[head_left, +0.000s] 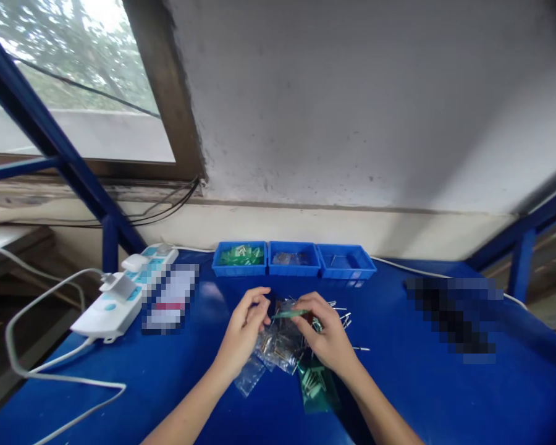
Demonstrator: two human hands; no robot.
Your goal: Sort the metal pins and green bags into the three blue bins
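Note:
My right hand (323,330) pinches a small green plastic bag (288,314) between thumb and fingers. Just left of it, my left hand (246,327) has its fingers curled together near the bag's left end; whatever they may hold is too small to make out. Under and between both hands lies a pile of clear plastic bags (278,349) with small metal parts inside. Another green bag (315,386), filled with pale and metallic pins, rests below my right hand. Loose metal rods (347,320) stick out beyond that hand, partly hidden by it.
Three blue bins stand along the back: a left bin (239,271) with green bags, a middle bin (294,271) with clear bags, and a right bin (347,273) with a few thin pieces. A white power strip (102,318), its cable and a blurred phone-like object (171,300) lie left.

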